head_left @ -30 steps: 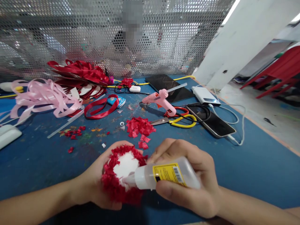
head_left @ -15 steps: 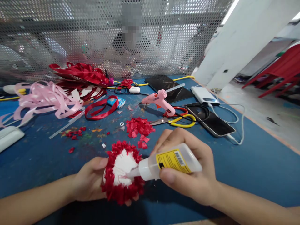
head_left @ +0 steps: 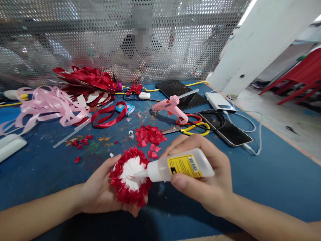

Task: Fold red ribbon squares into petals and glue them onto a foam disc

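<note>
My left hand (head_left: 100, 192) cups a white foam ball (head_left: 130, 170) whose sides are covered with small red paper pieces, leaving a bare white patch facing me. My right hand (head_left: 203, 177) is wrapped round a clear glue bottle (head_left: 180, 166) with a yellow label. The bottle lies almost level, and its nozzle tip touches the bare white patch. Just beyond the ball, a heap of loose red paper pieces (head_left: 148, 135) lies on the blue table (head_left: 276, 174).
A pink hot glue gun (head_left: 172, 107), yellow and red scissors (head_left: 193, 129), a phone (head_left: 230, 132) and a white power bank (head_left: 219, 102) with cables lie right of centre. Pink ribbon (head_left: 47, 107) and red ribbon bows (head_left: 86, 78) are at the left. A person sits behind the perforated screen (head_left: 75, 36).
Both hands have risen a little and the ball has turned, so the bare patch faces up more. The bottle has levelled out with its nozzle still on the white patch.
</note>
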A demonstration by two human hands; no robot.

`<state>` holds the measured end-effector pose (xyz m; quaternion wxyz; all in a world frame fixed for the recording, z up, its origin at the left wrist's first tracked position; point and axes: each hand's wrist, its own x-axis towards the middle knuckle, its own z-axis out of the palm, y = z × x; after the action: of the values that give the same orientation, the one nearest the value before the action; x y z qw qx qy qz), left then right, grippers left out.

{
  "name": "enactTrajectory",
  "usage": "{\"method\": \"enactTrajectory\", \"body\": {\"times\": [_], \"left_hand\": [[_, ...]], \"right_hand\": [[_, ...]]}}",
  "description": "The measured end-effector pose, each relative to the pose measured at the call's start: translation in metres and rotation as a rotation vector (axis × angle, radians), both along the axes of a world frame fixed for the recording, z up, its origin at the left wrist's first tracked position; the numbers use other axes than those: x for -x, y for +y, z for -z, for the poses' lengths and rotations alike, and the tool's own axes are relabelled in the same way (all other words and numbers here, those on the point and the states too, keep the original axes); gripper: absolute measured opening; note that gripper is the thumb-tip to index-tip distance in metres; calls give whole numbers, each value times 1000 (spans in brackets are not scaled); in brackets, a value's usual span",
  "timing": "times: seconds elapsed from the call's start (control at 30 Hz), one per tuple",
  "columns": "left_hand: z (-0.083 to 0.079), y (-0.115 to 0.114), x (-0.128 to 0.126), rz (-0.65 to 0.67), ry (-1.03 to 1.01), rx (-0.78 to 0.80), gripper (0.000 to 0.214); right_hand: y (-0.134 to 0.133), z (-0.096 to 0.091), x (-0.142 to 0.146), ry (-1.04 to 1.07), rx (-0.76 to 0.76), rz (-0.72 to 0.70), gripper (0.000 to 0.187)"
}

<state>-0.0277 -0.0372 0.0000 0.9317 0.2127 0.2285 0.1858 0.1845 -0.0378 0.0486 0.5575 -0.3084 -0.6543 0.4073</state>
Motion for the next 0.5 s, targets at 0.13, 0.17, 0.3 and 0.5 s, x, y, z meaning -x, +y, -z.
{"method": "enactTrajectory", "body": {"times": [0.13, 0.17, 0.3, 0.5], "left_hand": [[2, 0, 2, -12, -39, 33, 66], [3, 0, 2, -14, -45, 29, 66], [3, 0, 3, -15, -55, 0, 69], [6, 1, 3, -45, -50, 2, 72]], "right_hand": [[3, -1, -1, 8, -6, 36, 18], [4, -1, -2, 11, -7, 47, 18], [9, 3, -2, 67, 84, 82, 22], [16, 9, -2, 221, 293, 29, 27]]}}
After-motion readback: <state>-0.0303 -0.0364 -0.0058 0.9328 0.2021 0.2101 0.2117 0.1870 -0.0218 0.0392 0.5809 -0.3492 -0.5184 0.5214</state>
